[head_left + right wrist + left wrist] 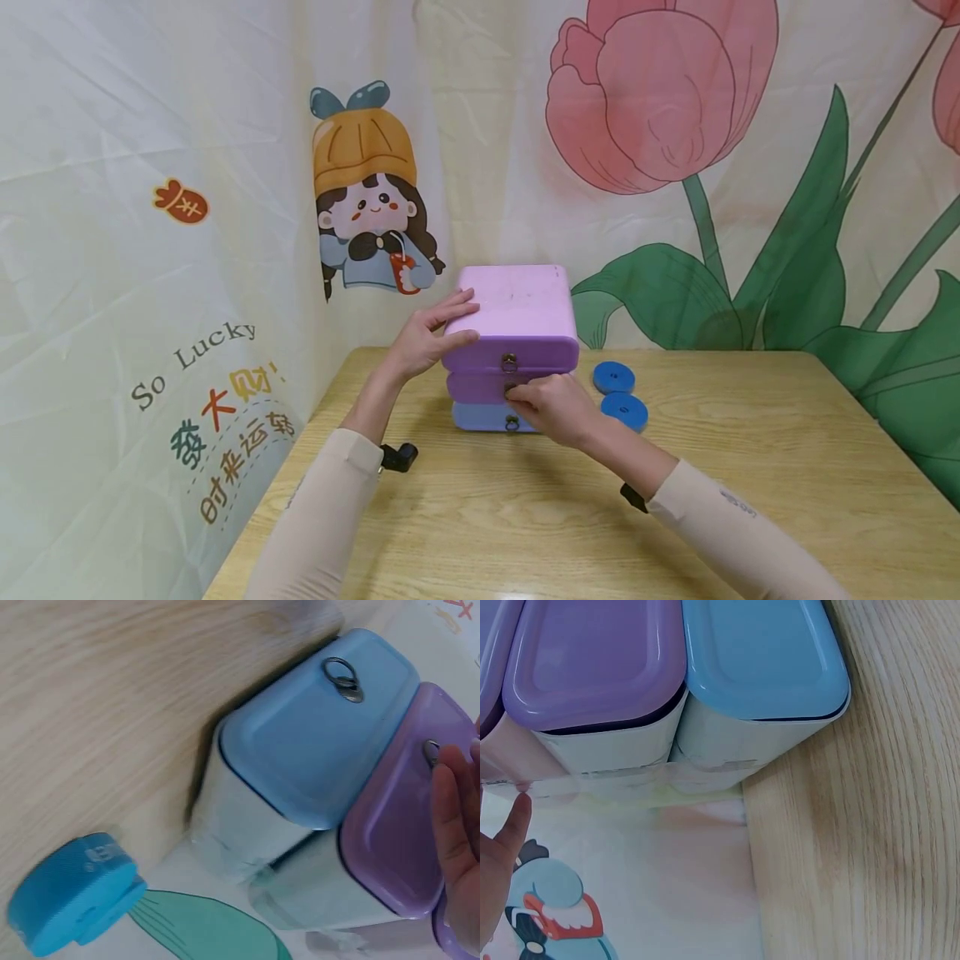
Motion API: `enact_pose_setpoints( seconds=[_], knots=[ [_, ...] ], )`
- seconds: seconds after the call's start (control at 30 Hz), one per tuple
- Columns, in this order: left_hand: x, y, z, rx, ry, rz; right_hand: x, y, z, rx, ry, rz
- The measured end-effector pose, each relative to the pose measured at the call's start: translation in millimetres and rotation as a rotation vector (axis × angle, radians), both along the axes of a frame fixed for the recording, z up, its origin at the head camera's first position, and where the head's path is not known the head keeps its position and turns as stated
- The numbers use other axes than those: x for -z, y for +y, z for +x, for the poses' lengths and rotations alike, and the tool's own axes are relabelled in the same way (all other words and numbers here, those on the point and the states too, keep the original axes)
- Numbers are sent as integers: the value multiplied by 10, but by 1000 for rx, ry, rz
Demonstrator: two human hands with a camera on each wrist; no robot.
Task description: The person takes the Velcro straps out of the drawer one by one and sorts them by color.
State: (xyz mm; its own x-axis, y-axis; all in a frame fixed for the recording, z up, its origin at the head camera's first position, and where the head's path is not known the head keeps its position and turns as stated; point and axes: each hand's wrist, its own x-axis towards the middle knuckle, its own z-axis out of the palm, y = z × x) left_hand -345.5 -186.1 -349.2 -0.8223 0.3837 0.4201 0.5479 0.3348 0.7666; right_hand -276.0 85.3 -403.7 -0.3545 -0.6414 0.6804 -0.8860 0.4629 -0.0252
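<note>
A small three-tier drawer box with a pink top stands at the back of the table. Its top drawer and middle drawer have purple fronts, and the bottom drawer is light blue. Each front carries a metal ring pull. My left hand rests on the box's top left edge, fingers extended over the pink surface. At the middle drawer, my right hand pinches the ring pull with curled fingers. All three drawer fronts look closed.
Two blue discs, a farther one and a nearer one, lie to the right of the box. Behind the wooden table hangs a printed curtain, which also runs along the left side.
</note>
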Motion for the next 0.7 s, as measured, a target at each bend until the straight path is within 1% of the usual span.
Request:
enact_pose_setpoints(
  seconds=[0.13,0.37,0.47,0.6,0.7],
  knots=[
    [1,4,5,7,7,9,62,35,-8,14,-49,41],
    [-7,7,25,13,13,16,133,45,-19,80,-57,154],
    [0,5,19,14,13,15,154,42,-16,102,-82,190],
    [4,6,7,12,14,13,168,33,-12,122,-115,211],
    [2,9,8,9,11,14,167,23,-11,132,-130,206]
  ],
)
